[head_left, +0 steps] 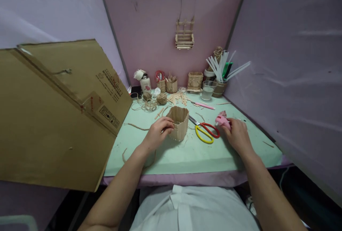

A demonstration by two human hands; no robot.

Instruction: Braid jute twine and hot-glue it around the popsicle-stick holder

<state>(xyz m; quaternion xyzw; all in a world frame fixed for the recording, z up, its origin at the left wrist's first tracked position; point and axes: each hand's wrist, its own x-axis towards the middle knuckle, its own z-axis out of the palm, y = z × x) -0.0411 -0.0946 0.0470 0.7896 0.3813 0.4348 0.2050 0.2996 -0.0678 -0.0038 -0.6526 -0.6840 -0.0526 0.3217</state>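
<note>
A small open-topped box (pixel 182 126) made of upright craft sticks stands on the table. My left hand (pixel 160 132) is at its left side, thumb and fingers curled together in front of the wall. What the fingertips pinch, if anything, is too small to make out. A strand of twine (pixel 124 155) curves on the table below that wrist. Farther right, my right hand (pixel 238 133) is wrapped round a pink hot glue gun (pixel 222 119), its nozzle pointing left. Between the hands lie open scissors (pixel 204 133) with one yellow and one red handle.
A large cardboard sheet (pixel 64 113) leans at the left. Along the back are twine balls (pixel 161 98), loose craft sticks (pixel 178 98), a pink pen-like tool (pixel 204 106), a water cup (pixel 207 91), and a pot of white glue sticks (pixel 220 67). A small stick rack (pixel 184 38) hangs on the wall.
</note>
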